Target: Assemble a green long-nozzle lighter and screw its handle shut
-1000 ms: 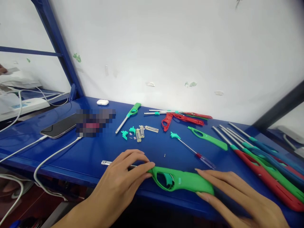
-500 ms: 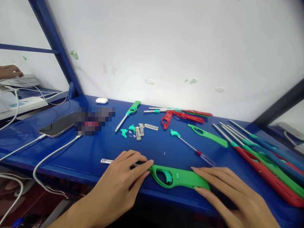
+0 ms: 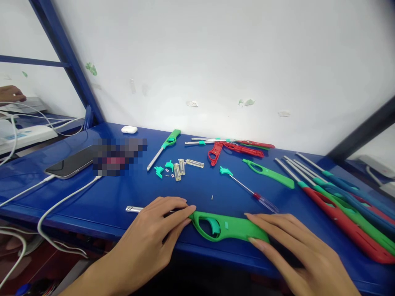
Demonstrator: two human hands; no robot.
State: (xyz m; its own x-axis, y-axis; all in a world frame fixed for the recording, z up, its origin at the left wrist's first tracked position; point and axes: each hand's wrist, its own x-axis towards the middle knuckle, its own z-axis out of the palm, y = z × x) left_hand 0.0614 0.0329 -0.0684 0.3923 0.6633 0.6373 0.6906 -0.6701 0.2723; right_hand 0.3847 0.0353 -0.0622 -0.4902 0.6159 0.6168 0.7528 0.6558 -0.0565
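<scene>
A green long-nosed lighter (image 3: 237, 228) lies across the front edge of the blue desk, its metal tube pointing left. My left hand (image 3: 157, 234) is closed around the tube where it meets the body, and the tube's tip shows beyond the knuckles. At the other end, my right hand (image 3: 290, 242) grips the handle between thumb and fingers. A teal trigger shows inside the lighter's finger loop. Just beyond lie a small screw (image 3: 212, 197) and a screwdriver (image 3: 257, 195) with a clear and red handle, its tip by a teal plastic piece (image 3: 226, 171).
Several lighters (image 3: 336, 213) lie at the right. A green half shell (image 3: 270, 174), red shells (image 3: 243, 149), clear fuel tanks (image 3: 179, 169) and another green lighter (image 3: 166, 144) lie farther back. A phone (image 3: 72, 161) with a cable is at left; another person's hand (image 3: 12, 93) shows beyond the frame.
The view has shifted slightly, so everything appears a little farther left. Both hands keep their hold on the green lighter.
</scene>
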